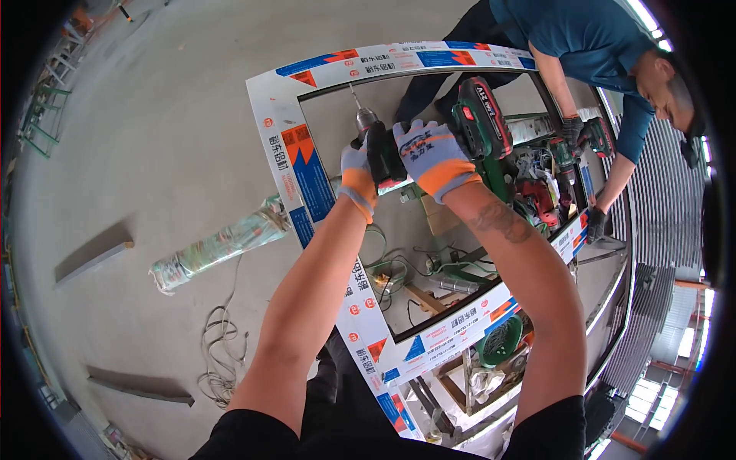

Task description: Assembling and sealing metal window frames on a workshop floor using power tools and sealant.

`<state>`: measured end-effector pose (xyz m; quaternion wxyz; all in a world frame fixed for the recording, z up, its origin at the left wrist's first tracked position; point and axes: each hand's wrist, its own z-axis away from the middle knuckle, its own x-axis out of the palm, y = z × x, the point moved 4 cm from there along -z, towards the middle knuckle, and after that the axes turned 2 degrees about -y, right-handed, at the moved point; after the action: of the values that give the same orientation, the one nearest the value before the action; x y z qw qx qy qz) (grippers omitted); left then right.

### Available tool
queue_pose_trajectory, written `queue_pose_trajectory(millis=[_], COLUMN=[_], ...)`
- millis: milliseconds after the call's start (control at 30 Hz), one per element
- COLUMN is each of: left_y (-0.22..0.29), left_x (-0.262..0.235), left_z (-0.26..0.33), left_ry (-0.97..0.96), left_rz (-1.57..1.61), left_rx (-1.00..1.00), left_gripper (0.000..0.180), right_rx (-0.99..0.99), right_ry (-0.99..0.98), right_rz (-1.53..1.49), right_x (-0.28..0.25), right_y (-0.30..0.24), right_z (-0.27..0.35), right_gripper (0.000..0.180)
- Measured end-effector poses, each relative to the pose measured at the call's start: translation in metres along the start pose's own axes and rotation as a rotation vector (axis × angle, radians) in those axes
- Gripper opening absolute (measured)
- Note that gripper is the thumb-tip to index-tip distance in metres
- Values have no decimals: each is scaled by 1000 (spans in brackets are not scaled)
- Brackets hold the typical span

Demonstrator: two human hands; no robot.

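Observation:
A cordless drill point(383, 157) with a dark body is held up over the upper left part of a metal frame. Its silver chuck point(366, 119) and thin bit point(353, 93) point away toward the frame's far bar. My right hand point(431, 157), in a grey and orange glove, is closed round the drill's grip. The red, green and black battery point(484, 119) sticks out to the right of that hand. Wearing a matching glove, my left hand point(356, 178) is closed on the drill body behind the chuck. The frame point(280, 146) is wrapped in white, blue and orange film.
A person point(583, 38) leans in at the right, with a black-gloved hand on another drill point(594, 136). Tools, cables and a red power tool point(539, 201) lie inside the frame's opening. A green bowl point(500, 343) sits below. Left are a wrapped bundle point(218, 247) and coiled cord point(218, 360).

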<state>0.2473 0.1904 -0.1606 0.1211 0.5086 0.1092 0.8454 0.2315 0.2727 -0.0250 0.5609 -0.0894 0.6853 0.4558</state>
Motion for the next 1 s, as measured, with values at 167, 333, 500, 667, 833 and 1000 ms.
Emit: queue_pose_trajectory(millis=[167, 333, 500, 667, 833, 1000], left_y=[-10, -1, 1, 1, 1, 1], left_x=[3, 1, 9, 1, -1, 4], left_z=[-5, -1, 7, -3, -2, -1], left_ry=[-31, 10, 43, 20, 74, 27], left_rz=[374, 25, -88, -68, -7, 82], left_rx=[-224, 42, 65, 50, -14, -36], left_gripper=[33, 46, 47, 46, 41, 41], right_rx=[48, 34, 58, 41, 52, 75], right_ry=[-202, -148, -216, -211, -232, -204], right_rz=[-26, -35, -10, -6, -10, -10], right_x=[-1, -2, 0, -1, 0, 3], right_y=[3, -2, 0, -1, -2, 0], right_z=[0, -1, -1, -3, -5, -5], right_gripper=[48, 36, 50, 51, 56, 62])
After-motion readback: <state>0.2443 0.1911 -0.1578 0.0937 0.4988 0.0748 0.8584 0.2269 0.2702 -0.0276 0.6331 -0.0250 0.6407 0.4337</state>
